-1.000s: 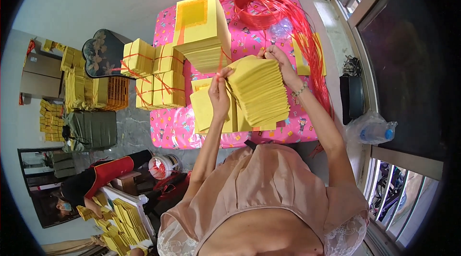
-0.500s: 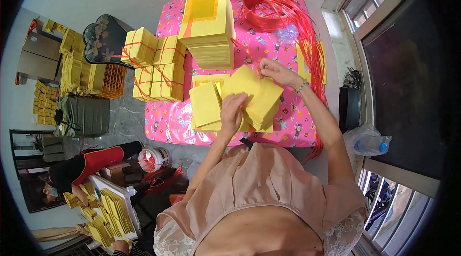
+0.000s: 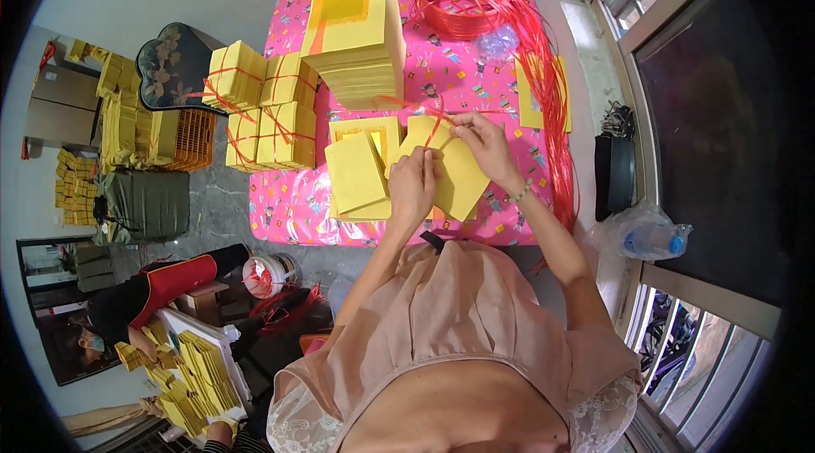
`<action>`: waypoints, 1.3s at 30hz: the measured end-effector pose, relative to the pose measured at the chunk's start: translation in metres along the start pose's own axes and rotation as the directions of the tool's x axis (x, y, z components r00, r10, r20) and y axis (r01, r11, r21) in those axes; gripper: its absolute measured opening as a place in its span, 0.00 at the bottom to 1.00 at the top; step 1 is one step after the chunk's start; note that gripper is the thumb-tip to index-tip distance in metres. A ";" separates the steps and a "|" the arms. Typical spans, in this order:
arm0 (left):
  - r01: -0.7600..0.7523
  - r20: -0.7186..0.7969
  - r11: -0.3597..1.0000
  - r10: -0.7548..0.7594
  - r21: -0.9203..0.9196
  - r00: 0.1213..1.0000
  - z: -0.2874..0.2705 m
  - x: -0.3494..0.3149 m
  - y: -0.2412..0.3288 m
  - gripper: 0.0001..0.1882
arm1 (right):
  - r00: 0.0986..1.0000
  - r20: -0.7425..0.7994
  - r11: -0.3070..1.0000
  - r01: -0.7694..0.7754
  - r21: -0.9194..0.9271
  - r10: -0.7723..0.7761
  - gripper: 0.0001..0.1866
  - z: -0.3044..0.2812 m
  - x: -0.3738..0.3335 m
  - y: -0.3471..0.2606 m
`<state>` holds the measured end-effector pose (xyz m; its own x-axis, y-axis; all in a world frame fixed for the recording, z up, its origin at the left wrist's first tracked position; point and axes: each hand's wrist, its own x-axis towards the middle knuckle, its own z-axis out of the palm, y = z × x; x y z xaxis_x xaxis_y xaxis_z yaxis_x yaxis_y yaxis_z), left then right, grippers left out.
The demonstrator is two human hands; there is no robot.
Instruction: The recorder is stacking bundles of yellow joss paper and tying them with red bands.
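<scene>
Our left hand (image 3: 413,183) is drawn closed, its fingertips together on a thin red strip (image 3: 438,123) just over the packet (image 3: 461,180) of yellow paper, and our right hand (image 3: 488,151) pinches the same strip a little higher, at 2 o'clock from the left one. The packet is straight in front of us over the pink cloth (image 3: 289,215), one corner pointing toward our body; we cannot tell whether the left fingers also press on the paper. Taking the packet as the middle of the dial, with 12 pointing away from us, we have yellow sheets (image 3: 355,171) beside it at 9 o'clock, a tall stack (image 3: 369,71) of the same paper at 11, and a red coil (image 3: 463,22) at 12, its strands (image 3: 556,126) trailing down past 2. A crumpled clear bag (image 3: 497,43) lies beside the coil. Four tied bundles (image 3: 284,118) stand between 9 and 10, near a dark flowered panel (image 3: 174,67). Around 8 we see a bucket (image 3: 287,268) and, farther out, a co-worker (image 3: 174,287) in red and black beside a white table (image 3: 235,360) bearing more yellow paper. Between 3 and 4, a plastic-wrapped bottle (image 3: 654,241) sits near the window (image 3: 713,139).
</scene>
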<state>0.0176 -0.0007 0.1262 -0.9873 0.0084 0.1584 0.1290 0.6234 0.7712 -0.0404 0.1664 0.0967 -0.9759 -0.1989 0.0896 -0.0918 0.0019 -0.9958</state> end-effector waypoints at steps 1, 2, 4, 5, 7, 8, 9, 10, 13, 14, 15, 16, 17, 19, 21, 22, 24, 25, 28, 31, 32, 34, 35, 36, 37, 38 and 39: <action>-0.007 0.018 0.995 0.005 0.102 1.000 0.004 0.002 -0.006 0.12 | 0.998 -0.053 0.997 0.018 -0.078 -0.022 0.06 0.004 -0.004 -0.006; -0.015 0.036 0.979 0.008 0.204 0.999 0.007 0.004 -0.008 0.11 | 0.998 -0.054 0.997 0.020 -0.079 -0.024 0.06 0.008 -0.008 -0.009; -0.064 0.013 0.962 0.063 0.265 0.998 0.012 0.006 -0.002 0.11 | 0.971 -0.198 0.984 0.111 -0.139 -0.137 0.03 0.014 -0.014 -0.015; -0.106 -0.008 0.939 0.115 0.326 0.993 0.014 0.006 0.001 0.11 | 0.970 -0.200 0.984 0.112 -0.139 -0.139 0.03 0.016 -0.018 -0.020; -0.144 -0.033 0.932 0.164 0.334 0.986 0.023 0.008 -0.010 0.09 | 0.905 -0.146 0.831 0.292 -0.474 -0.401 0.03 0.019 -0.024 -0.035; -0.177 -0.027 0.920 0.198 0.351 0.980 0.026 0.008 -0.017 0.08 | 0.878 -0.102 0.784 0.358 -0.507 -0.467 0.06 0.025 -0.026 -0.041; -0.214 -0.015 0.906 0.236 0.366 0.972 0.028 0.008 -0.018 0.07 | 0.877 -0.107 0.783 0.356 -0.509 -0.468 0.06 0.029 -0.030 -0.040; -0.262 -0.036 0.901 0.292 0.345 0.956 0.029 0.008 -0.020 0.10 | 0.879 -0.071 0.777 0.376 -0.505 -0.472 0.06 0.033 -0.036 -0.037; -0.295 -0.029 0.913 0.316 0.283 0.948 0.027 0.010 -0.022 0.08 | 0.882 -0.063 0.783 0.379 -0.494 -0.466 0.06 0.038 -0.042 -0.034; -0.298 -0.024 0.912 0.317 0.282 0.948 0.025 0.010 -0.022 0.08 | 0.886 -0.038 0.761 0.375 -0.529 -0.463 0.06 0.037 -0.043 -0.036; -0.291 -0.020 0.920 0.306 0.261 0.952 0.022 0.011 -0.017 0.08 | 0.889 -0.012 0.739 0.373 -0.562 -0.458 0.05 0.035 -0.045 -0.038; -0.283 -0.014 0.928 0.295 0.241 0.955 0.020 0.012 -0.014 0.09 | 0.890 -0.016 0.741 0.368 -0.562 -0.455 0.05 0.033 -0.046 -0.037; -0.284 -0.009 0.928 0.295 0.240 0.955 0.021 0.012 -0.019 0.09 | 0.889 0.042 0.706 0.390 -0.591 -0.455 0.06 0.030 -0.045 -0.037; -0.352 0.028 0.887 0.361 0.298 0.932 0.023 0.013 -0.027 0.14 | 0.889 0.095 0.673 0.406 -0.618 -0.449 0.06 0.026 -0.042 -0.041; -0.334 0.015 0.899 0.344 0.282 0.939 0.024 0.016 -0.030 0.12 | 0.862 0.149 0.689 0.481 -0.543 -0.484 0.06 0.020 -0.039 -0.046; -0.314 -0.005 0.911 0.327 0.267 0.945 0.024 0.017 -0.029 0.10 | 0.909 0.108 0.845 0.414 -0.340 -0.402 0.03 0.019 -0.038 -0.035; -0.310 0.017 0.896 0.321 0.317 0.947 0.024 0.017 -0.023 0.08 | 0.973 -0.030 0.971 0.225 -0.078 -0.228 0.04 0.013 -0.033 -0.030; -0.301 0.027 0.880 0.313 0.368 0.949 0.024 0.016 -0.020 0.10 | 0.995 -0.102 0.977 0.044 0.211 -0.022 0.06 0.009 -0.028 -0.027; -0.325 0.000 0.873 0.348 0.363 0.937 0.025 0.017 -0.021 0.12 | 0.986 -0.159 0.987 -0.073 -0.141 0.050 0.14 -0.002 -0.007 -0.011; -0.352 0.018 0.866 0.371 0.355 0.929 0.022 0.017 -0.019 0.10 | 0.992 -0.040 0.969 -0.125 -0.214 0.119 0.20 0.004 0.000 -0.009; -0.361 0.047 0.866 0.368 0.346 0.929 0.021 0.017 -0.018 0.09 | 0.992 -0.093 0.955 -0.109 -0.276 0.087 0.17 0.008 0.000 -0.007; -0.345 0.010 0.890 0.358 0.297 0.934 0.016 0.016 -0.015 0.06 | 0.989 -0.135 0.937 -0.095 -0.336 0.052 0.14 0.014 -0.001 -0.005; -0.332 -0.028 0.911 0.349 0.244 0.937 0.014 0.015 -0.015 0.05 | 0.977 -0.214 0.916 -0.077 -0.395 -0.010 0.16 0.017 -0.004 -0.004; -0.329 -0.028 0.912 0.346 0.246 0.938 0.012 0.012 -0.018 0.05 | 0.955 -0.285 0.889 -0.064 -0.453 -0.077 0.18 0.019 -0.006 -0.003; -0.322 -0.026 0.943 0.325 0.085 0.945 0.009 0.009 -0.023 0.06 | 0.956 -0.283 0.890 -0.065 -0.451 -0.074 0.18 0.020 -0.007 -0.001; -0.305 -0.021 0.949 0.304 -0.077 0.952 0.007 0.007 -0.028 0.09 | 0.952 -0.292 0.890 -0.058 -0.452 -0.087 0.17 0.019 -0.007 0.003; -0.302 -0.019 0.950 0.302 -0.078 0.953 0.005 0.006 -0.032 0.09 | 0.947 -0.305 0.889 -0.053 -0.454 -0.099 0.17 0.018 -0.007 0.007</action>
<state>0.0069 -0.0169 0.0997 -0.9004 0.1815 0.3954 0.4284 0.5283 0.7331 -0.0303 0.1499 0.0886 -0.9756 0.1099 0.1898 -0.1198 0.4576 -0.8811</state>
